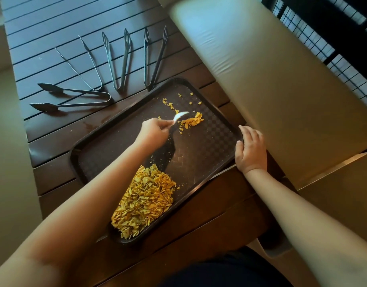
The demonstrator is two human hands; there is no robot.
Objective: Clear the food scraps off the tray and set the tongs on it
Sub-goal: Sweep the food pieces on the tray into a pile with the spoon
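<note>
White spoon (179,117) pinched in left hand (152,132); right hand (251,150), fingers relaxed, steadies tray (91,162) edge. Loose scraps (192,122) likely flicked over rim onto counter (54,146) if swept hard.

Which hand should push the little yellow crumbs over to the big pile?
Probably the left hand: it already holds the white spoon right beside the small crumbs. The right hand rests on the tray edge.
</note>
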